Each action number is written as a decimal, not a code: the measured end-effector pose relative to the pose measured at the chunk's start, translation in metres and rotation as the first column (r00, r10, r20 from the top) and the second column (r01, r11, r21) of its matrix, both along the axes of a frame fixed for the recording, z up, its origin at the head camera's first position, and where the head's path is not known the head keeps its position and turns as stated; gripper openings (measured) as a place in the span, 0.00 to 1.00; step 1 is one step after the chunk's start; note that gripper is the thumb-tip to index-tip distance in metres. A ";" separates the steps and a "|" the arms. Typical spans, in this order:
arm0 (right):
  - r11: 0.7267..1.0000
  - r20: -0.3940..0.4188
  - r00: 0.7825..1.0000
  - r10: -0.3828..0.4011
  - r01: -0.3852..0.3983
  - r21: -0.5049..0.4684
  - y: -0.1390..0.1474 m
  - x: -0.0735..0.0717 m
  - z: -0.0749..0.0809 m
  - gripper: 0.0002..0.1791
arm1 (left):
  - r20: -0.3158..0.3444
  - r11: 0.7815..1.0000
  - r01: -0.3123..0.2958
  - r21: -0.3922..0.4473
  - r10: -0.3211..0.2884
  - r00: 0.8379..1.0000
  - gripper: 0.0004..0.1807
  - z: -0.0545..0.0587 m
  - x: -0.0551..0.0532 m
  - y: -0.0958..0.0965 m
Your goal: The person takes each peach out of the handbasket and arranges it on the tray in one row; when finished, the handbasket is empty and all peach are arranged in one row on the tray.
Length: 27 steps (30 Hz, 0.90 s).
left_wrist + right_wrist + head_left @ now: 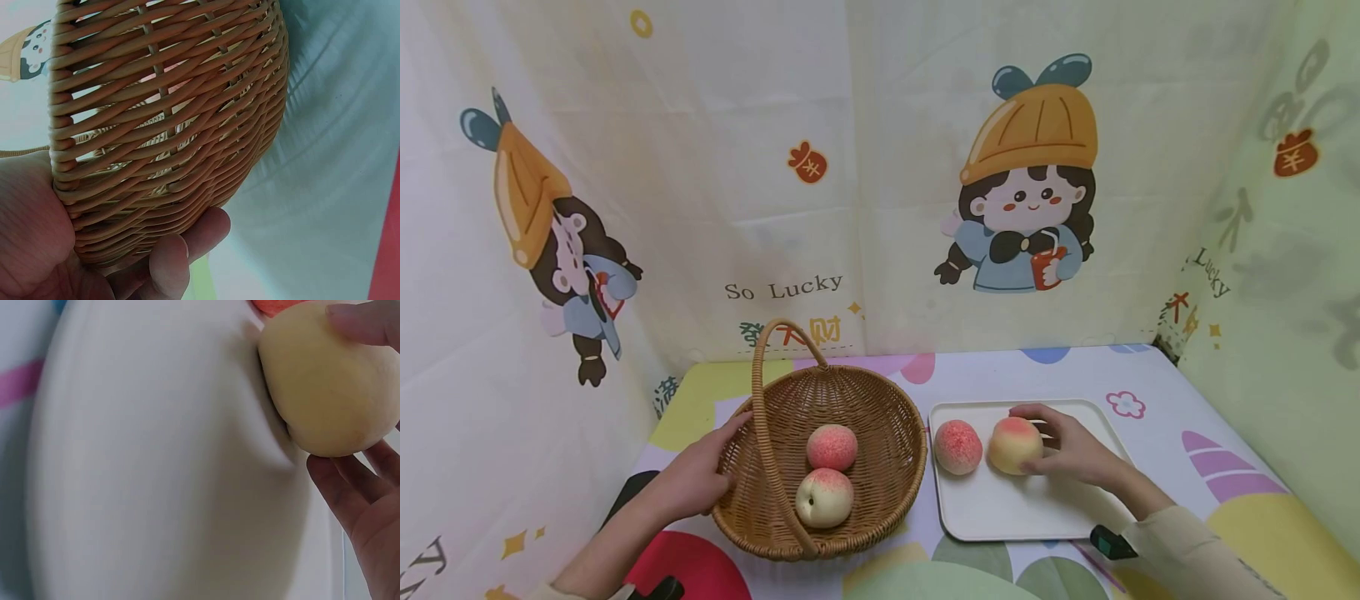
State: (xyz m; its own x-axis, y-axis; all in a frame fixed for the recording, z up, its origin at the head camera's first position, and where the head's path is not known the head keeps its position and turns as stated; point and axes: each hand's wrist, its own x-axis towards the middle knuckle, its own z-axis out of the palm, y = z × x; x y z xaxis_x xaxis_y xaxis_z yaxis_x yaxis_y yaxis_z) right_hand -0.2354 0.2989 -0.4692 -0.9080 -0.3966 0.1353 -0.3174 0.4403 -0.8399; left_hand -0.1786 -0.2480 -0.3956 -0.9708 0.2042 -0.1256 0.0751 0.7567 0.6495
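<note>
My left hand (702,469) grips the left side of a brown wicker basket (880,400) with a tall arched handle. In the left wrist view, its fingers (170,262) curl along the outside of the woven wall. Inside the basket lie a pink-red peach (832,447) and a pale peach (824,498) with a dark stem hollow. My right hand (1078,450) holds a yellow peach (1013,446) with a pink top between thumb and fingers, at the white tray (992,517). Left of it on the tray sits a speckled red peach (958,447).
The basket stands close to the tray's left edge on a patterned tablecloth (1045,375). Printed cloth walls (895,208) enclose the table at the back and both sides. A dark band with a small device (1111,543) is on the right sleeve.
</note>
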 end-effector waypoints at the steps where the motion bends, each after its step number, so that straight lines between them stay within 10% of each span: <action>1: 1.000 0.001 1.000 -0.002 0.002 -0.005 0.000 0.000 0.000 0.41 | 0.001 1.000 0.000 0.002 0.000 1.000 0.48 0.000 0.000 0.000; 17: 0.997 0.021 0.997 0.077 -0.077 0.018 -0.010 0.001 0.003 0.42 | -0.009 1.000 0.004 -0.011 -0.004 1.000 0.47 0.000 0.001 0.000; 27: 0.994 -0.131 0.986 0.099 -0.104 -0.027 -0.063 -0.008 0.067 0.42 | -0.010 1.000 -0.002 -0.023 0.002 1.000 0.46 -0.001 0.000 -0.001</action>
